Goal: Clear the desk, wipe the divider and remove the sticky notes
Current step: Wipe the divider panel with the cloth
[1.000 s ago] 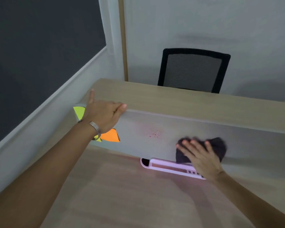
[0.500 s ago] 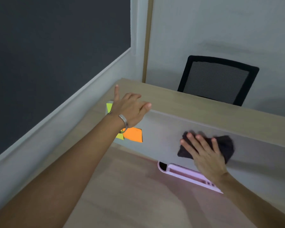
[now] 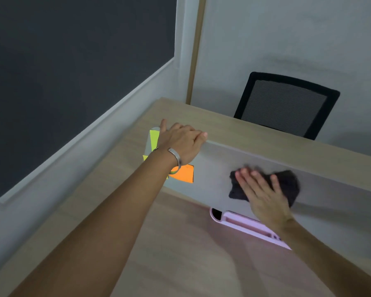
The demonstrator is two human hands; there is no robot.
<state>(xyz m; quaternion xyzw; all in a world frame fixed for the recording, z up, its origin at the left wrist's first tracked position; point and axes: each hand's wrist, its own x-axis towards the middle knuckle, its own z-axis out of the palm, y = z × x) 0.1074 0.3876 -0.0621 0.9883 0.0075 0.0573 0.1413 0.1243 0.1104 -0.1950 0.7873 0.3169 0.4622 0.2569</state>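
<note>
Dark cloth on the grey wall

Black cloth (image 3: 287,184) sits under the flat right hand (image 3: 263,196), fingers spread, pressed on the grey divider (image 3: 214,166). The left hand (image 3: 180,142) curls over its top edge. Orange (image 3: 185,173) and green sticky notes (image 3: 154,139) peek beside that wrist.

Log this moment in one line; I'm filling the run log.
right hand pressing dark cloth on divider | left hand gripping top edge | sticky notes still on

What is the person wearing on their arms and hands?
Both arms are bare, with no sleeves in view and no gloves. The left hand has a shiny silver bangle around its wrist. The right hand wears nothing that shows: no ring, watch or band.
</note>
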